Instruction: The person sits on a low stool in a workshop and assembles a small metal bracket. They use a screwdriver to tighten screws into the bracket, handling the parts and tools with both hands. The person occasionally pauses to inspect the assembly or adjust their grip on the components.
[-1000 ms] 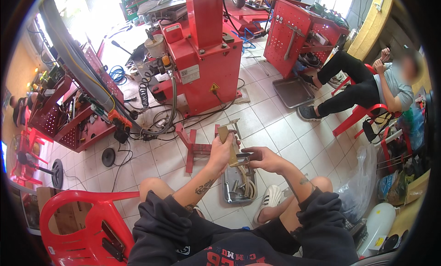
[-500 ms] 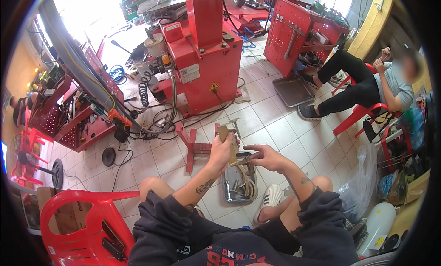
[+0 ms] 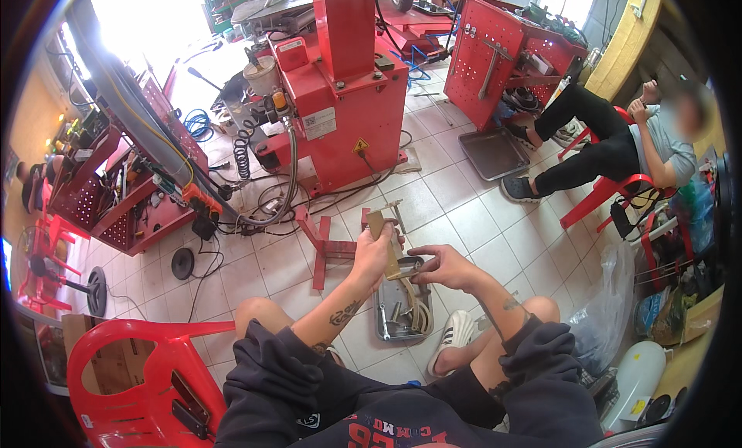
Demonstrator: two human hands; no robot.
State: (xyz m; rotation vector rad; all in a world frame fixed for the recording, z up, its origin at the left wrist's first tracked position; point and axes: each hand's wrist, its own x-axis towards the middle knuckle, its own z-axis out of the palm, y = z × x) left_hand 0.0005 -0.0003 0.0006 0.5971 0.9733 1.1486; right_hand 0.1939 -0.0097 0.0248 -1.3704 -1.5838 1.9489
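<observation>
My left hand [image 3: 375, 255] grips a flat tan strip [image 3: 382, 228], held upright over my knees. My right hand [image 3: 443, 267] pinches a small metal part [image 3: 407, 273] against the strip's lower end. Directly below both hands, a grey metal tray [image 3: 386, 330] on the tiled floor holds a coiled tan belt and a few small metal pieces. My white shoe [image 3: 452, 336] rests just right of the tray.
A red stand [image 3: 325, 247] lies on the floor ahead, before a big red machine [image 3: 344, 85] with hoses and cables. A red plastic chair [image 3: 131, 378] is at my left. A person sits on a red chair [image 3: 618, 197] at right. Plastic bags [image 3: 610, 309] lie at lower right.
</observation>
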